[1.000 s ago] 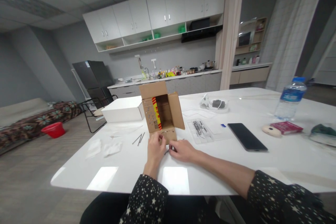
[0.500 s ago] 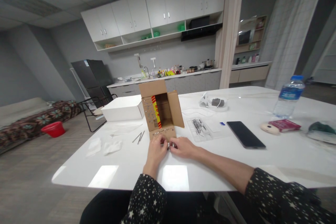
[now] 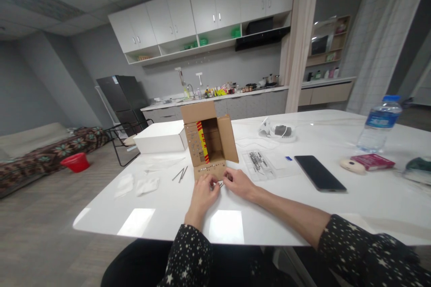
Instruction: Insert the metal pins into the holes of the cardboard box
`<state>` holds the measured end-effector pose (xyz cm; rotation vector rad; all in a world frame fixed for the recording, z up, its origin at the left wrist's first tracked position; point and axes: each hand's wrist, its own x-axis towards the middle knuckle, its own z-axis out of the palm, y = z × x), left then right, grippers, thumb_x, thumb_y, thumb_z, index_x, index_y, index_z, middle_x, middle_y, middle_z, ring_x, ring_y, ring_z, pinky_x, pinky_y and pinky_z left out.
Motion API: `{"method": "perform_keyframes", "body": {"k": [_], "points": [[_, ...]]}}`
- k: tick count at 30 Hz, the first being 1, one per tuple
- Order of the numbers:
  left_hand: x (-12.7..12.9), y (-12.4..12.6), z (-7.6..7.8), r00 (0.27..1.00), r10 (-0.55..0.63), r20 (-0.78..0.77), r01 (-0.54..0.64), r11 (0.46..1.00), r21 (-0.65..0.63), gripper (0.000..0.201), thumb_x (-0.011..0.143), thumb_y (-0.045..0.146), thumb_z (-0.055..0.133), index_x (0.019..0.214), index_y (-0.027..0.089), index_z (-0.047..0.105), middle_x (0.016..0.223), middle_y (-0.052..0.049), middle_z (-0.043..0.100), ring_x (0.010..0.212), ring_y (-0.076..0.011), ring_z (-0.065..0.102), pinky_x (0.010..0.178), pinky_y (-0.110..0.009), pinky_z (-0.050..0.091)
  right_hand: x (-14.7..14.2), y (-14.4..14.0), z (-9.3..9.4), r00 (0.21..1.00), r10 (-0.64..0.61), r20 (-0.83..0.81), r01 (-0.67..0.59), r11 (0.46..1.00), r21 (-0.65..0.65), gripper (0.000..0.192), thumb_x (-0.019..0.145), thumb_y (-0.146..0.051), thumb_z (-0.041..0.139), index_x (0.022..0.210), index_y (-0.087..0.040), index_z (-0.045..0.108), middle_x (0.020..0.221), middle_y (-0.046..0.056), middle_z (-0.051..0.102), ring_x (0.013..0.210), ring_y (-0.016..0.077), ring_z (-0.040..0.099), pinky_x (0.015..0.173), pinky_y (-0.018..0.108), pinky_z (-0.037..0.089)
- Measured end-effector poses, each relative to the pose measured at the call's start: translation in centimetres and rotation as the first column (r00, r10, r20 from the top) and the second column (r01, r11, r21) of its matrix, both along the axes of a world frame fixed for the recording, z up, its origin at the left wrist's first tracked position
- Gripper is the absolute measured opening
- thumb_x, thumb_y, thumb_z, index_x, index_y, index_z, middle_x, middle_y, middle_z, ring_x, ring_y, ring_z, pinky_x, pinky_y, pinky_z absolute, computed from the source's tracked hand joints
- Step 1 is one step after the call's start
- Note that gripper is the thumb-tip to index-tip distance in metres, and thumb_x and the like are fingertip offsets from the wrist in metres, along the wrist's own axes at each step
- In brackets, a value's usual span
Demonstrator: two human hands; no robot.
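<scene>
Hands (image 3: pixel 220 184) hide small metal piece (image 3: pixel 221 184); grip unclear, near cardboard box (image 3: pixel 210 141).

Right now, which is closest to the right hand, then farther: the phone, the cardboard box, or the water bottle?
1. Cardboard box, just beyond the right hand.
2. Phone, off to the right.
3. Water bottle, far right, toward the back.

White wall cabinets (image 3: pixel 208 9) are hanging above a long kitchen counter (image 3: pixel 215 97). Left of that counter a black fridge (image 3: pixel 123 98) is standing; farther left, a patterned sofa (image 3: pixel 43 154) is sitting beside a red basin (image 3: pixel 76 162) on the grey floor (image 3: pixel 43 228).
</scene>
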<state>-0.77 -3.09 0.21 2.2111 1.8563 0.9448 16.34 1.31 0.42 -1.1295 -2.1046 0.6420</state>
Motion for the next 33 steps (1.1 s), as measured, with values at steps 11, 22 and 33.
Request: {"method": "perform_keyframes", "body": {"k": [11,22,33], "points": [[0.6,-1.1,0.7,0.995,0.088,-0.051,-0.092,0.992,-0.081,0.006,0.076,0.019,0.052,0.082,0.021,0.051,0.09,-0.003,0.059,0.093,-0.0211,0.054,0.084,-0.037,0.036,-0.4,1.7,-1.3,0.918,0.007,-0.396,-0.032,0.998,-0.057,0.014,0.079,-0.031,0.05,0.076,-0.018,0.054,0.068,-0.001,0.058,0.062,0.0133,0.052,0.06,0.025,0.042],[0.7,-2.1,1.0,0.978,0.15,-0.144,-0.168,0.978,-0.122,0.004,0.079,0.024,0.051,0.083,0.021,0.05,0.094,-0.004,0.06,0.097,-0.0234,0.054,0.085,-0.038,0.034,0.3,-1.7,0.2,0.979,0.193,-0.07,-0.188,0.979,0.08,0.013,0.085,-0.029,0.05,0.082,-0.02,0.059,0.058,-0.003,0.056,0.054,0.0123,0.051,0.056,0.024,0.036],[0.5,-2.4,1.1,0.971,0.213,-0.109,-0.229,0.959,-0.168,0.005,0.082,0.022,0.05,0.085,0.021,0.053,0.099,-0.004,0.062,0.101,-0.0231,0.054,0.087,-0.039,0.033,0.3,-3.0,0.8,0.854,0.306,0.421,-0.425,0.877,0.223,0.02,0.089,-0.025,0.047,0.095,-0.021,0.065,0.079,0.005,0.071,0.067,0.0176,0.061,0.062,0.027,0.034]]}}
